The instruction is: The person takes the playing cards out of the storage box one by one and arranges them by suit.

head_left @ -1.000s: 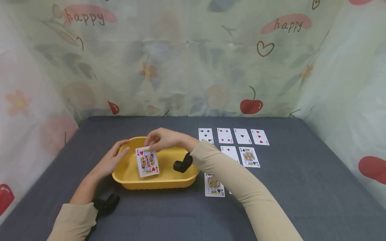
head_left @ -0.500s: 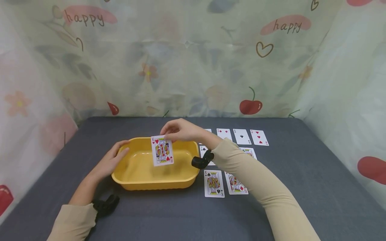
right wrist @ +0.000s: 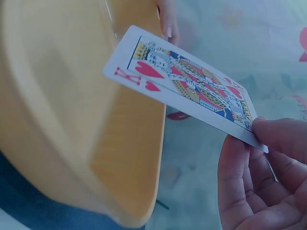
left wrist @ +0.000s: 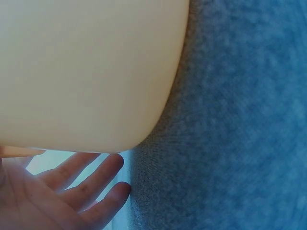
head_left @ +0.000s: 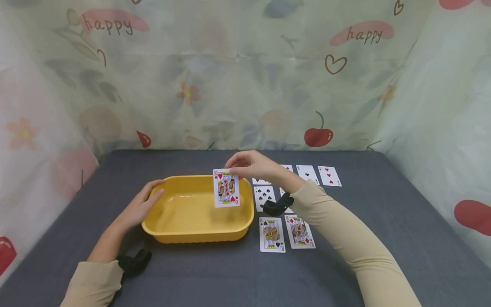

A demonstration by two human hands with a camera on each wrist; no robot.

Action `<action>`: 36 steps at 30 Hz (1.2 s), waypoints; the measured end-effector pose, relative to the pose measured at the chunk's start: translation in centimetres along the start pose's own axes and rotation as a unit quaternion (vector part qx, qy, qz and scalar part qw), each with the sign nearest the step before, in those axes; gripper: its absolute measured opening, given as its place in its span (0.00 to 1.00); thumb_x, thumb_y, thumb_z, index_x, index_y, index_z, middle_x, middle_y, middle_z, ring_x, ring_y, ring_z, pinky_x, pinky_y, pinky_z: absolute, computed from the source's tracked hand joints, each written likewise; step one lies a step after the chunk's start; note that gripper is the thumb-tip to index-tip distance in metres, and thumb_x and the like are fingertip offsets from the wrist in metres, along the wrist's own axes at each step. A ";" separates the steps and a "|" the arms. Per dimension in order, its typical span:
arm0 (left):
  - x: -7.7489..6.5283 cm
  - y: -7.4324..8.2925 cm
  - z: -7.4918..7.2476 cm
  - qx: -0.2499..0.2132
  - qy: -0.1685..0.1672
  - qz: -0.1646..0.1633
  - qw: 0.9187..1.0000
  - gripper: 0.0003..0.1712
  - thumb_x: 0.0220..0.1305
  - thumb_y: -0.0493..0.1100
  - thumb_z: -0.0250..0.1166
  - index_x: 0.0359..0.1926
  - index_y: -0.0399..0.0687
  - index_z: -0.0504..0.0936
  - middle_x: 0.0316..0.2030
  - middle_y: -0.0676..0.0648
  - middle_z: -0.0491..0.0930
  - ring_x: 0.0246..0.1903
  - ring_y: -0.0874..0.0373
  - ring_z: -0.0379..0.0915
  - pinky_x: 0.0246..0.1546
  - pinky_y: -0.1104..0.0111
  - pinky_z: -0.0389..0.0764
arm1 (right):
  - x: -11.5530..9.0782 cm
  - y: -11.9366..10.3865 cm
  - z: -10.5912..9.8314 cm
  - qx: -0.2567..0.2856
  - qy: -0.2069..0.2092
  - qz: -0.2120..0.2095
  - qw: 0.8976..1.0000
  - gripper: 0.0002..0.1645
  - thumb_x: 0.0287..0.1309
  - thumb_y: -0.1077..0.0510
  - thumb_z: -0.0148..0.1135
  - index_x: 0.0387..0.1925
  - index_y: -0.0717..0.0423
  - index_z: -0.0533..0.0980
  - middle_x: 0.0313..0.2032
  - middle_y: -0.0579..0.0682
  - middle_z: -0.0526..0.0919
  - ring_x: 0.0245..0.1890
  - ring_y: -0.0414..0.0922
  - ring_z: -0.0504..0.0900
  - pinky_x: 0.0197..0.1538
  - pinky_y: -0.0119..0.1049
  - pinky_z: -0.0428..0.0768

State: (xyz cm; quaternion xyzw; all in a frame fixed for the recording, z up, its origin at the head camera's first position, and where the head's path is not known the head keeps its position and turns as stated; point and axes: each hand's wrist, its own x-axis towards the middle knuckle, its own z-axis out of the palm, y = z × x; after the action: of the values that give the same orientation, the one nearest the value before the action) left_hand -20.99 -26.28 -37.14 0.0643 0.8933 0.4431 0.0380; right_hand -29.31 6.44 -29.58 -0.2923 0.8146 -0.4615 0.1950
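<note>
My right hand (head_left: pixel 258 166) pinches a king of hearts playing card (head_left: pixel 226 192) by its upper corner, between thumb and fingers. The card hangs face toward me over the right part of a yellow plastic basin (head_left: pixel 195 238). At the basin's left side is my left hand (head_left: pixel 140 204), its thumb over the rim. In the left wrist view the other fingers (left wrist: pixel 91 187) lie extended and spread along the outer wall. The right wrist view shows the king card (right wrist: pixel 192 86) tilted, its near corner under the right thumb.
Face-up cards lie in rows right of the basin. A seven of spades (head_left: pixel 264 195), king of spades (head_left: pixel 272 235), king of diamonds (head_left: pixel 299 232), ace of clubs (head_left: pixel 307 172) and three of hearts (head_left: pixel 329 175) show. My right arm covers others. A patterned curtain (head_left: pixel 238 85) encloses the dark table.
My right hand has lifted the king of hearts from within the basin and carried it rightward. More of the basin's inside and the front cards show now. The left hand stays put.
</note>
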 end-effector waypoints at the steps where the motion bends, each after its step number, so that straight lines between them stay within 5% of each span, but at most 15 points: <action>1: 0.0 0.0 0.0 0.000 0.000 0.001 1.000 0.34 0.73 0.55 0.42 0.69 0.38 0.51 0.68 0.31 0.50 0.67 0.36 0.48 0.64 0.42 0.52 | -0.3 0.1 -0.2 0.002 0.003 0.002 1.000 0.12 0.61 0.57 0.58 0.46 0.54 0.77 0.44 0.53 0.83 0.41 0.45 0.80 0.52 0.44 0.78; 19: 0.0 0.2 0.0 0.004 -0.002 -0.001 1.000 0.34 0.73 0.56 0.41 0.69 0.38 0.50 0.69 0.31 0.49 0.66 0.36 0.48 0.63 0.42 0.53 | -4.1 3.0 -3.6 0.040 0.066 0.025 0.997 0.15 0.61 0.57 0.59 0.48 0.59 0.75 0.40 0.51 0.81 0.41 0.44 0.80 0.53 0.44 0.78; 36: 0.0 0.0 0.1 0.003 0.002 -0.003 1.000 0.34 0.73 0.55 0.41 0.69 0.37 0.50 0.68 0.31 0.50 0.66 0.36 0.49 0.63 0.42 0.53 | -8.2 6.6 -7.6 0.033 0.152 0.088 0.984 0.23 0.61 0.51 0.59 0.53 0.60 0.71 0.49 0.54 0.78 0.44 0.40 0.79 0.57 0.46 0.74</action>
State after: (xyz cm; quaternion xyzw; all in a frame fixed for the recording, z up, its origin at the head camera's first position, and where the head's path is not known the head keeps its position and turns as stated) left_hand -20.95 -26.21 -37.15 0.0613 0.8950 0.4402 0.0373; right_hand -29.52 19.35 -31.12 -0.1394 0.8417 -0.5081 0.1178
